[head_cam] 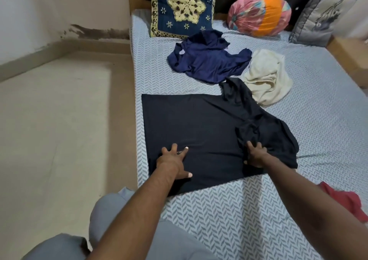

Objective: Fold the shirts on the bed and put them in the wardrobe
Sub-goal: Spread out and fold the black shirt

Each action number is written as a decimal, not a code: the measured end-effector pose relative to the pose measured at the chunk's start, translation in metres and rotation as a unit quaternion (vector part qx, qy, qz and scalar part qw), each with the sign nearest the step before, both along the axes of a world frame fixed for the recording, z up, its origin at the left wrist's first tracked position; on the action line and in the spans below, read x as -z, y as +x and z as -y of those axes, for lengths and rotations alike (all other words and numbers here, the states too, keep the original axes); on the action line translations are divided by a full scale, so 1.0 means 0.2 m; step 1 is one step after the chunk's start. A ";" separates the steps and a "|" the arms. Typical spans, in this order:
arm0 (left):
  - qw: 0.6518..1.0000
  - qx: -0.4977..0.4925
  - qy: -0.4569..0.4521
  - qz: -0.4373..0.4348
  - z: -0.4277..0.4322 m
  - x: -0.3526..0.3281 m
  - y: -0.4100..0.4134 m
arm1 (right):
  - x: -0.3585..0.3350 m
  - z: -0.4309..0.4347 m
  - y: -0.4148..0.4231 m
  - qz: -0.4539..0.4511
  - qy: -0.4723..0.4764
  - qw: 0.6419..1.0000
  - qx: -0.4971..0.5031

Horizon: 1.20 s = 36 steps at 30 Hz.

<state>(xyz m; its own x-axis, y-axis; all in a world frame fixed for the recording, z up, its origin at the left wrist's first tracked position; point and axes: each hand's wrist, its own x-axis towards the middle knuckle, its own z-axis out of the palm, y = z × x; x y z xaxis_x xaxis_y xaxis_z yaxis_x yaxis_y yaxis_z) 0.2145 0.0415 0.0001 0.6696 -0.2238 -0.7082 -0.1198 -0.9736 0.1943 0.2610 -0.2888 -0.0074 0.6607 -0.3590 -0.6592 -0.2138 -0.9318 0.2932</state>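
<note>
Left hand (173,162) lies flat on the black shirt (199,124), fingers spread and straight, pressing the near part down. Right hand (255,155) is on the same shirt's right side, fingers curled into bunched fabric with the thumb beneath the fold, gripping it.

Black shirt lies on the bed (310,124) near the left edge. Its body is spread mostly smooth, with the hem toward the floor side. The right part is folded over and rumpled, and one sleeve points up the bed, its end touching the cream cloth (266,76).

Navy shirt (207,60) sits crumpled further up the bed, just beyond the black shirt, touching the cream cloth on its right. The cream cloth is crumpled too. Red cloth (346,200) lies at the right, partly hidden behind the right forearm.

At the bed's head a blue pillow (185,6) with a gold flower stands upright. A pink-orange bundle (258,14) is beside it, and a grey pillow (322,14) leans at the far right.

The sheet has a grey-white herringbone pattern. Beige floor (49,120) is on the left. Grey trousers (111,210) show at the bottom.
</note>
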 end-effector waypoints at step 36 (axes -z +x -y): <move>0.984 0.002 0.119 0.136 0.38 0.02 0.88 | 0.10 0.52 1.18 0.331 0.220 0.905 0.153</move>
<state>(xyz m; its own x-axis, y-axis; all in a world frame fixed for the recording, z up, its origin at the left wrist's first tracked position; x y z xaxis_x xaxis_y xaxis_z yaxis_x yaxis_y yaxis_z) 0.3910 -0.0354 -0.0038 0.8409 -0.0769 -0.5358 -0.1405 -0.9869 -0.0789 0.4961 -0.3926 -0.0267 0.8774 -0.3907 -0.2783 -0.4741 -0.7948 -0.3788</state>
